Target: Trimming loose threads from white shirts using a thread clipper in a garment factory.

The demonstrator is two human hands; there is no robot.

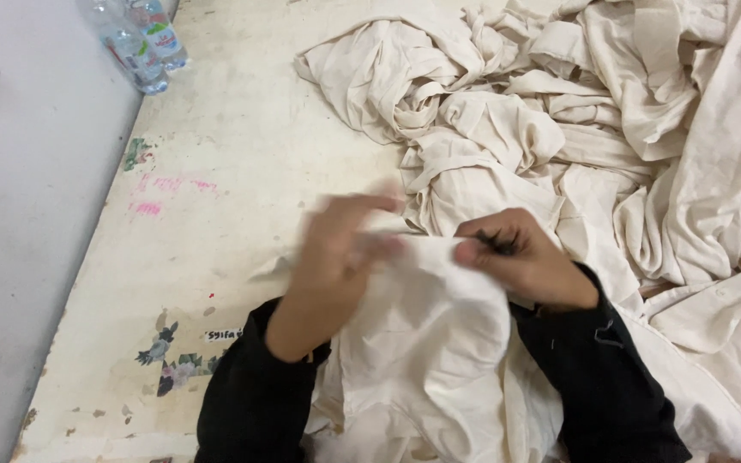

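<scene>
A cream cloth piece (426, 343) lies bunched in front of me on a worn pale table (216, 223). My left hand (332, 261) is blurred with motion and rests on the cloth's upper left edge, fingers spread over the fabric. My right hand (521, 257) pinches the top edge of the same cloth, and a small dark tool (495, 243) shows between its fingers. Both arms wear black sleeves.
A large heap of cream fabric (593, 111) covers the table's right and far side. Two clear plastic bottles (139, 43) stand at the far left edge. Pink marks and small stickers (173, 360) dot the tabletop. A grey floor (19, 214) lies beyond the left edge.
</scene>
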